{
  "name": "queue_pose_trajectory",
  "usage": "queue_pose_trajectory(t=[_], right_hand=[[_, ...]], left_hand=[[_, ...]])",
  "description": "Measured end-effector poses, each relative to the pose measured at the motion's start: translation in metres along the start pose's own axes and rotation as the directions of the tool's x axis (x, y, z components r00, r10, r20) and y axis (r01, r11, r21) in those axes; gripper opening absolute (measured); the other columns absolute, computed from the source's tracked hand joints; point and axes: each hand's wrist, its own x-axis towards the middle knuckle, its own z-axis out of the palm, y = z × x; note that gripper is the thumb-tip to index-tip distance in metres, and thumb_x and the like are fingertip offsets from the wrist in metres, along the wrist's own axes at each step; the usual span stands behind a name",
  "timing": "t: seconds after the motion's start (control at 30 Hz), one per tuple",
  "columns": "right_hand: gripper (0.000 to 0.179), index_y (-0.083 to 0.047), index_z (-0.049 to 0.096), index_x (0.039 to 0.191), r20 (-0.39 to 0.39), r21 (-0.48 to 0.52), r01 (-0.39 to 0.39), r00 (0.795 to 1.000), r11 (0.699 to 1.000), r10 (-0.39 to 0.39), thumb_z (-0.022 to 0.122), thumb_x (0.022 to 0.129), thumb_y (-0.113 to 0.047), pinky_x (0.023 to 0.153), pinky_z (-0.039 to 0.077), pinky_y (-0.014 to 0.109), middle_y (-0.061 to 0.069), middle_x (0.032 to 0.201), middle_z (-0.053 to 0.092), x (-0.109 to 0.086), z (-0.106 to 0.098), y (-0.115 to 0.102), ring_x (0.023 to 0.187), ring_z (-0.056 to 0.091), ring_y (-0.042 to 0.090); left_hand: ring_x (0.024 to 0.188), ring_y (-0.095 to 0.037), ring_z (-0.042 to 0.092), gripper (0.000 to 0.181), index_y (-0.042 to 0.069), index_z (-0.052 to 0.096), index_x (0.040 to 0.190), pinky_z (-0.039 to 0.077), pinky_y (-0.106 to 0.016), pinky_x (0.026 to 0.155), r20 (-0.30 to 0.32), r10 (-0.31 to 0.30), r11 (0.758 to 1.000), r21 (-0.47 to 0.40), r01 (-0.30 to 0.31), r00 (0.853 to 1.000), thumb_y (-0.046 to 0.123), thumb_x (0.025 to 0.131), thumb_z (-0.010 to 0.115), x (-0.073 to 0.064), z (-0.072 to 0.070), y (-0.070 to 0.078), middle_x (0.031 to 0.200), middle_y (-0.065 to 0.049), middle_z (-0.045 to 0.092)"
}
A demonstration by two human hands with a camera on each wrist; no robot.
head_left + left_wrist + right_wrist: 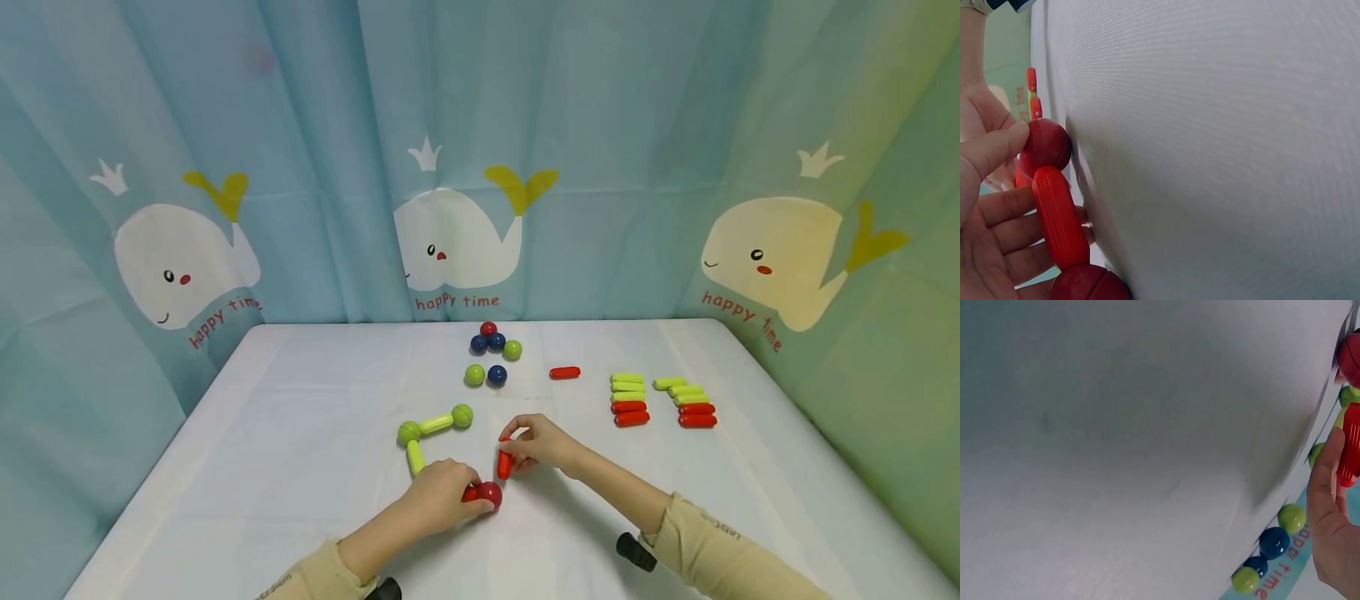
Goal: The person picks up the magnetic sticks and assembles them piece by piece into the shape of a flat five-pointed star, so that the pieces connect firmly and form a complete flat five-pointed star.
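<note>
My left hand (438,498) grips a red ball (490,496), thumb on one side and fingers on the other. In the left wrist view a red rod (1060,219) joins this ball to a second red ball (1090,284) lower down. My right hand (542,442) pinches another red rod (505,462), held upright just above and right of the gripped ball, apart from it in the head view. Beyond the left hand lies a bent chain of a green ball (408,432), a green rod (437,424) and another green ball (462,416); a second green rod (416,457) runs toward the left hand, which hides its end.
Loose balls, including a green ball (475,375) and a blue ball (497,376), sit near the table's far middle. One red rod (565,372) lies alone. Two columns of green rods (627,387) and red rods (697,422) lie at right. A curtain (315,250) surrounds the white table (285,400).
</note>
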Motion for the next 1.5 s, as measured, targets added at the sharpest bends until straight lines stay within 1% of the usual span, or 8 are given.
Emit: queue_pose_trajectory(t=[0.23, 0.43, 0.7, 0.83, 0.93, 1.1, 1.2, 1.5], right_hand=[[0.019, 0.008, 0.056, 0.100, 0.009, 0.000, 0.011, 1.000, 1.000, -0.011, 0.061, 0.090, -0.007, 0.062, 0.057, 0.031, 0.008, 0.069, 0.068, 0.001, 0.005, 0.001, 0.057, 0.061, 0.009], [0.018, 0.009, 0.055, 0.098, 0.054, 0.005, 0.028, 0.998, 1.000, -0.029, 0.060, 0.091, -0.007, 0.062, 0.057, 0.030, 0.011, 0.071, 0.068, 0.002, 0.006, 0.003, 0.058, 0.062, 0.009], [0.019, 0.005, 0.059, 0.102, 0.106, -0.121, 0.077, 0.992, 0.990, -0.064, 0.060, 0.090, -0.009, 0.058, 0.050, 0.022, 0.014, 0.069, 0.063, 0.007, 0.003, 0.005, 0.056, 0.055, 0.009], [0.018, 0.006, 0.060, 0.104, 0.116, -0.141, 0.096, 0.990, 0.985, -0.079, 0.059, 0.090, -0.006, 0.058, 0.047, 0.019, 0.012, 0.069, 0.062, 0.012, 0.000, 0.006, 0.056, 0.054, 0.009], [0.020, 0.008, 0.059, 0.105, 0.102, -0.129, 0.093, 0.992, 0.987, -0.080, 0.059, 0.090, -0.004, 0.059, 0.048, 0.020, 0.009, 0.071, 0.061, 0.016, -0.003, 0.005, 0.057, 0.054, 0.009], [0.022, 0.009, 0.058, 0.107, 0.077, -0.082, 0.060, 0.996, 0.995, -0.054, 0.058, 0.091, -0.006, 0.062, 0.051, 0.022, 0.008, 0.074, 0.061, 0.019, -0.007, 0.006, 0.060, 0.055, 0.010], [0.024, 0.011, 0.057, 0.109, 0.074, -0.040, 0.026, 0.997, 0.999, -0.023, 0.056, 0.092, -0.007, 0.065, 0.053, 0.023, 0.006, 0.076, 0.062, 0.020, -0.010, 0.008, 0.064, 0.056, 0.010], [0.027, 0.012, 0.055, 0.112, 0.101, 0.047, -0.016, 0.995, 0.999, 0.011, 0.054, 0.092, -0.006, 0.067, 0.055, 0.023, 0.002, 0.075, 0.064, 0.023, -0.014, 0.015, 0.064, 0.059, 0.009]], left_hand=[[0.060, -0.004, 0.048, 0.029, 0.008, 0.071, 0.083, 0.037, -0.019, 0.055, -0.011, 0.017, 1.000, 0.010, -0.017, 1.000, 0.037, 0.081, 0.072, 0.001, 0.001, 0.000, 0.068, 0.006, 0.064], [0.054, -0.002, 0.039, 0.029, 0.009, 0.070, 0.080, 0.030, -0.019, 0.049, -0.018, 0.011, 1.000, 0.016, -0.011, 1.000, 0.038, 0.082, 0.071, -0.001, 0.003, 0.000, 0.057, 0.010, 0.051], [0.052, -0.002, 0.036, 0.028, 0.009, 0.070, 0.079, 0.028, -0.019, 0.048, -0.025, 0.010, 1.000, 0.002, -0.010, 1.000, 0.037, 0.082, 0.071, -0.001, 0.003, -0.001, 0.055, 0.010, 0.049], [0.052, -0.002, 0.035, 0.026, 0.008, 0.071, 0.082, 0.027, -0.018, 0.047, -0.025, 0.005, 1.000, -0.022, -0.005, 1.000, 0.034, 0.083, 0.070, -0.001, 0.002, -0.002, 0.055, 0.010, 0.048], [0.054, -0.002, 0.036, 0.024, 0.007, 0.072, 0.086, 0.027, -0.018, 0.047, -0.022, 0.007, 0.999, -0.046, -0.008, 1.000, 0.031, 0.083, 0.070, 0.000, 0.001, -0.003, 0.058, 0.010, 0.051], [0.058, -0.003, 0.039, 0.028, 0.005, 0.071, 0.101, 0.030, -0.018, 0.051, 0.039, 0.007, 0.997, -0.077, -0.004, 0.999, 0.027, 0.085, 0.069, -0.001, -0.002, -0.007, 0.064, 0.009, 0.053], [0.060, -0.003, 0.040, 0.031, 0.005, 0.070, 0.107, 0.031, -0.018, 0.052, 0.055, 0.016, 0.997, -0.080, -0.011, 0.998, 0.027, 0.086, 0.069, -0.001, -0.004, -0.009, 0.069, 0.008, 0.058], [0.060, -0.002, 0.043, 0.030, 0.007, 0.071, 0.103, 0.033, -0.017, 0.052, -0.026, 0.040, 0.998, -0.055, -0.041, 0.999, 0.029, 0.083, 0.072, 0.004, -0.002, -0.005, 0.078, 0.004, 0.067]])
